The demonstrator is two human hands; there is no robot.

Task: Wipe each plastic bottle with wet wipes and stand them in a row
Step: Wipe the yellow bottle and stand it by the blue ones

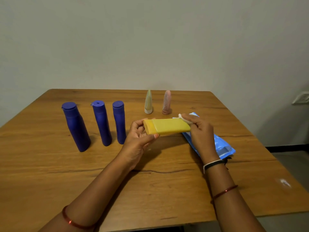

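- While the yellow bottle (167,126) lies sideways, left hand (139,137) grips its cap end
- right hand (199,131) pinches a wet wipe (184,118) at the other end

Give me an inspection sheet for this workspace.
Surface: wooden table, cracked grain.
Job's things: three blue bottles upright in a row; yellow bottle held sideways; wet wipe; blue wipes pack lying flat.
Clutter: green tube and pink tube standing at the back.
Hands: left hand grips the yellow bottle's cap end; right hand pinches the wipe against it.
Cables: nothing seen.
Surroundings: plain wall, wall socket.
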